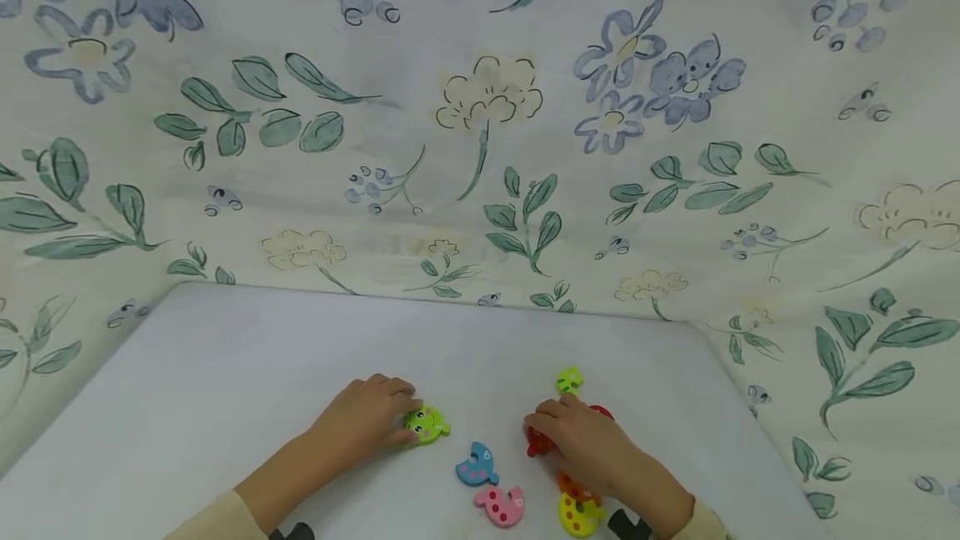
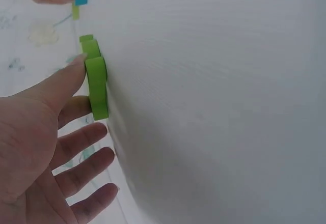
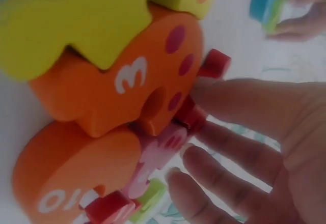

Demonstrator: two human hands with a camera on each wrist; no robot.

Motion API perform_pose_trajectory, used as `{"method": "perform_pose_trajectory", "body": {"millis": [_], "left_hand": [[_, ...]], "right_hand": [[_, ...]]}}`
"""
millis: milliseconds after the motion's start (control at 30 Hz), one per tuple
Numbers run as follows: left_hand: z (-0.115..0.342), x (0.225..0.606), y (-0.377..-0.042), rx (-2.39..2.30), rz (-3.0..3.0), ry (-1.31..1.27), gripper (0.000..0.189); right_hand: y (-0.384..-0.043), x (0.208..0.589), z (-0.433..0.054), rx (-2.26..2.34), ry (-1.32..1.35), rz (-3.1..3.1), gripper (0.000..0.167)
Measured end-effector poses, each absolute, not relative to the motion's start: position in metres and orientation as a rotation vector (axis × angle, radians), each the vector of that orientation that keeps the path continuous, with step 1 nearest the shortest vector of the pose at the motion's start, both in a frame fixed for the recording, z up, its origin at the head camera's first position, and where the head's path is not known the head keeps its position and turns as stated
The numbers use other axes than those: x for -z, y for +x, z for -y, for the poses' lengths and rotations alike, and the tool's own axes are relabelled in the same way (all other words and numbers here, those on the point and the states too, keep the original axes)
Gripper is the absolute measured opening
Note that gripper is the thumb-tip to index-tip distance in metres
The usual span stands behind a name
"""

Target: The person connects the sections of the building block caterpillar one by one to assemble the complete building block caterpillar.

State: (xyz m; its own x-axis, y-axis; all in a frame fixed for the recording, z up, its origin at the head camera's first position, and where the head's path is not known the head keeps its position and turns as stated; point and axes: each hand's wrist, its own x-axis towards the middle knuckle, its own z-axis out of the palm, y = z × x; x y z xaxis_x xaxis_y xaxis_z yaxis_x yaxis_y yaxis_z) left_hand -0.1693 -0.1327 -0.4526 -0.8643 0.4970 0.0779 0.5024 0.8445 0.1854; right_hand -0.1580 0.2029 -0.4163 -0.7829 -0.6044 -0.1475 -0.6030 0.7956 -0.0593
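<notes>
On the white table my left hand (image 1: 363, 415) pinches a green piece (image 1: 427, 425) with a smiling face printed on it. In the left wrist view the thumb presses one side of this thick green block (image 2: 97, 84); the other fingers spread loosely. My right hand (image 1: 588, 444) holds a small red piece (image 1: 538, 442) between thumb and fingers, partly covering it. The right wrist view shows the thumb on that red piece (image 3: 216, 63), beside an orange piece (image 3: 170, 66) marked 3. Another orange piece (image 3: 61, 170), marked 10, lies near it.
Between the hands lie a blue piece (image 1: 476, 467) and a pink spotted piece (image 1: 501, 507). A yellow spotted piece (image 1: 579, 517) sits below the right hand, a light green one (image 1: 569, 380) beyond it. Floral cloth (image 1: 420, 232) rises behind the table.
</notes>
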Motion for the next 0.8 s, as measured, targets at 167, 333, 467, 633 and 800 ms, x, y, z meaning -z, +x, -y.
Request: {"method": "perform_pose_trajectory", "body": {"millis": [167, 333, 467, 633, 800], "left_hand": [[0.157, 0.456, -0.152, 0.395, 2.942, -0.768, 0.044], [0.171, 0.462, -0.138, 0.449, 2.913, -0.692, 0.045], [0.175, 0.464, -0.13, 0.479, 2.901, -0.646, 0.045], [0.175, 0.466, -0.126, 0.562, 2.873, -0.613, 0.045], [0.176, 0.468, -0.124, 0.605, 2.86, -0.556, 0.042]], "right_hand": [[-0.167, 0.42, -0.202, 0.104, -0.919, -2.806, 0.035], [-0.179, 0.42, -0.195, 0.146, -0.906, -2.777, 0.032], [-0.185, 0.418, -0.188, 0.149, -0.878, -2.754, 0.033], [-0.192, 0.418, -0.18, 0.246, -0.769, -2.727, 0.037], [-0.197, 0.422, -0.169, 0.344, -0.71, -2.735, 0.05]]}}
